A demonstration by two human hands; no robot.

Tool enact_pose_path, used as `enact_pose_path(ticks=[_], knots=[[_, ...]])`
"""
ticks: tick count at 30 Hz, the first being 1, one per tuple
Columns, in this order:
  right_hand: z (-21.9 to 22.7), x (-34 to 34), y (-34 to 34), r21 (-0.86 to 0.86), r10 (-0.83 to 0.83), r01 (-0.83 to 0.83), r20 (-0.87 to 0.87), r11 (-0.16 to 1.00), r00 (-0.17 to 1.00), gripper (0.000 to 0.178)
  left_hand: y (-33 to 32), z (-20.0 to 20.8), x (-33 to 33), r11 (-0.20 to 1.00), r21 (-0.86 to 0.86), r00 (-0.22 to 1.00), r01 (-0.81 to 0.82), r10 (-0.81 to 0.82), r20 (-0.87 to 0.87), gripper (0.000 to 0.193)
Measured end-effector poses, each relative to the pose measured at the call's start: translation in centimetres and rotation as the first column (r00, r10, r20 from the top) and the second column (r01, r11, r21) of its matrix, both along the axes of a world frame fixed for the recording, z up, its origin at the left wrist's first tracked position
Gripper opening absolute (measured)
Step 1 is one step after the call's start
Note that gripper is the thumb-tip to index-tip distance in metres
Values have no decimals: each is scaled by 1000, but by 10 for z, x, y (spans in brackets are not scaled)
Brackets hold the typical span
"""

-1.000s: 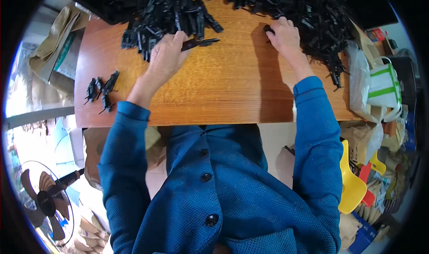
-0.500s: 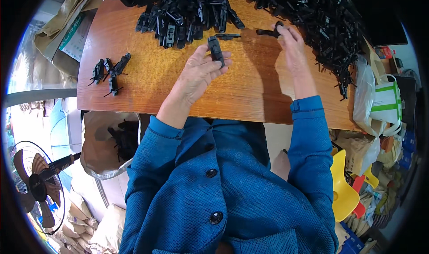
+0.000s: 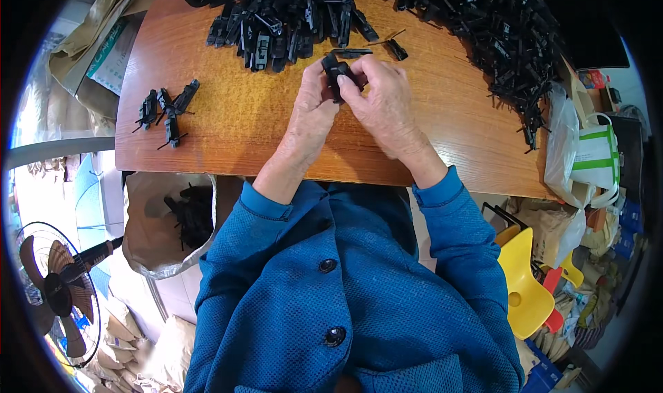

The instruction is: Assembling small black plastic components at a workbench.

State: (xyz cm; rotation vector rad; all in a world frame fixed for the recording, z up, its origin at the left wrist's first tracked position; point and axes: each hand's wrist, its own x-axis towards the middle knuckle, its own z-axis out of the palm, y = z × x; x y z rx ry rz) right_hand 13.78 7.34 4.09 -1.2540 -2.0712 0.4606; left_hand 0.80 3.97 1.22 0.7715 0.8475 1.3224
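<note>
Over the middle of the wooden table, my left hand (image 3: 312,113) grips a black, elongated plastic part (image 3: 331,65), its upper end showing above the fingers. My right hand (image 3: 387,103) meets it there, thumb and fingers closed on black plastic (image 3: 347,77) against that part. Whether this is a separate smaller piece cannot be made out, as the fingers cover much of it. Just beyond the hands lie a flat dark strip (image 3: 351,52) and a small black piece (image 3: 396,49) with a thin rod beside it.
A heap of long black parts (image 3: 276,30) stands at the far middle, and a larger pile of black pieces (image 3: 497,48) at the far right. Several black assemblies (image 3: 169,110) lie at left. Below the table's left edge is an open bag (image 3: 145,227) with black parts inside, near a fan (image 3: 59,293).
My right hand has come from the right-hand pile to my left hand and now grips black plastic there. The small piece with the rod shows on the table where that hand was.
</note>
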Motion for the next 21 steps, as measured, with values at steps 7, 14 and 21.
enact_pose_path(ticks=[7,14,21], knots=[[-9,-7,-1,192,7,-25,94,981,996,17,-6,0,-14,998,26,998,59,-59,33,75],[-13,-12,-4,19,43,-43,33,999,999,17,-10,1,-22,992,73,993,104,-108,49,66],[-28,-16,-17,85,16,-23,82,996,996,24,-5,-21,-11,970,-180,982,-166,145,-124,23]])
